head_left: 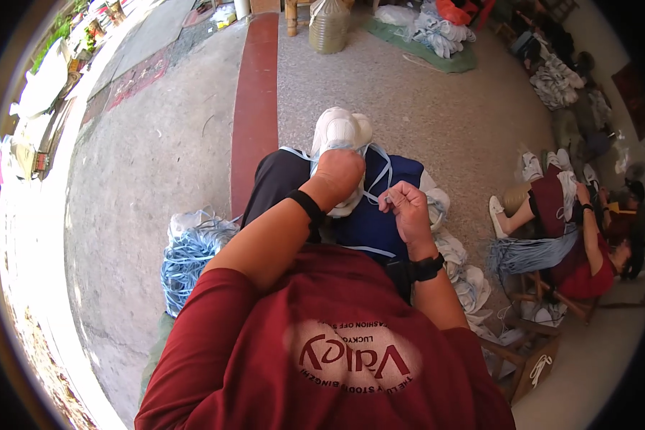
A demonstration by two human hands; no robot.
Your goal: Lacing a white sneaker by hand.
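Observation:
A white shoe (339,127) rests toe away from me across my lap, over dark trousers and a blue cloth (362,228). My left hand (342,172) is closed over the shoe's opening, its fingers mostly hidden beneath the back of the hand. Light blue shoelace (390,172) loops out on the shoe's right side. Just right of the shoe, my right hand (408,211) is raised in a pinch with thumb and forefinger together, and the lace runs toward those fingertips.
A bundle of light blue laces (193,258) lies to my left. White shoes (469,283) are piled at my right, near a wooden stool (527,351). Another person (588,269) sits farther right, with more laces. A ribbed container (328,27) stands ahead, beside shoes on a green mat (455,61).

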